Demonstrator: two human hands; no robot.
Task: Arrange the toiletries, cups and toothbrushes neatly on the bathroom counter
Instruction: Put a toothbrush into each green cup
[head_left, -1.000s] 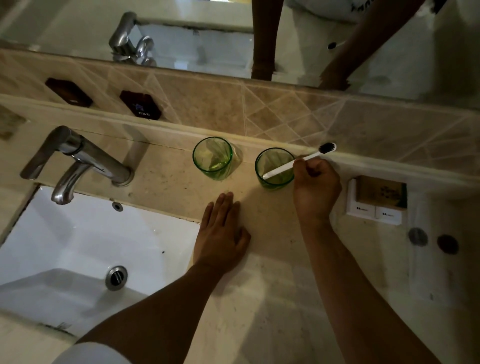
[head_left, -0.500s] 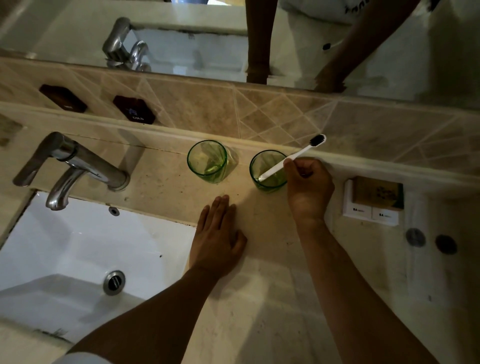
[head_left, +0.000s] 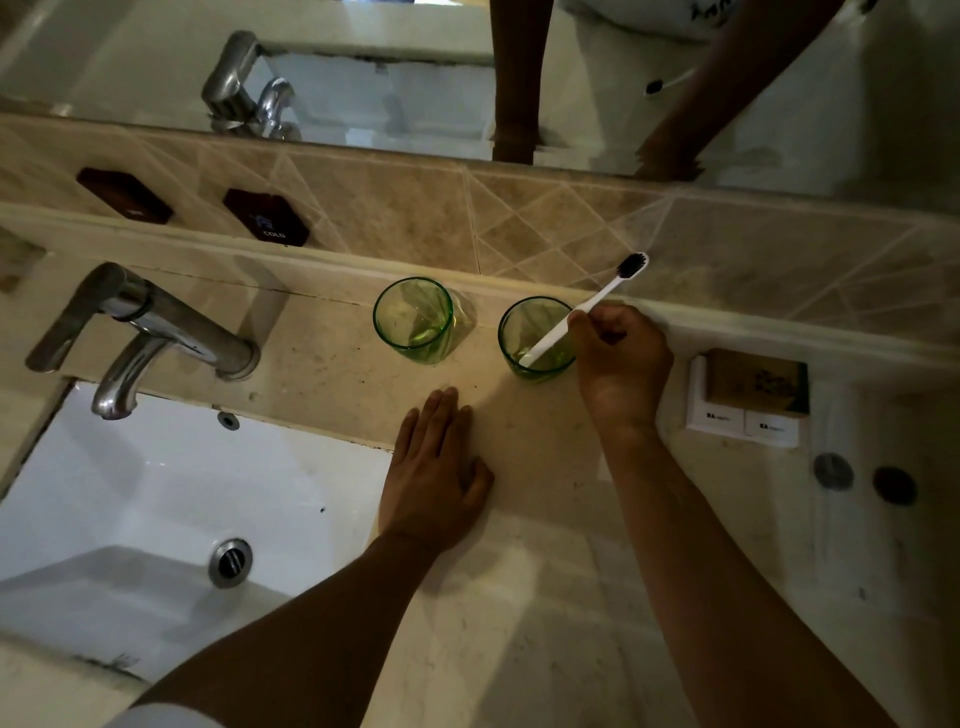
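Note:
Two green glass cups stand side by side at the back of the beige counter (head_left: 519, 597): the left cup (head_left: 414, 318) holds nothing, the right cup (head_left: 535, 338) has a white toothbrush (head_left: 587, 306) leaning in it, black bristles up and to the right. My right hand (head_left: 621, 364) grips the toothbrush handle just beside the right cup's rim. Flat on the counter in front of the cups lies my left hand (head_left: 434, 473), fingers straight and holding nothing.
A white sink (head_left: 130, 519) with a chrome faucet (head_left: 150, 332) fills the left. Small toiletry boxes (head_left: 748, 397) sit to the right of my right hand, and two round dark caps (head_left: 862, 478) lie beyond them. Tiled backsplash and mirror rise behind.
The toothbrush's handle end has sunk deeper into the right cup and now stands steeper. My left hand has stayed flat on the counter.

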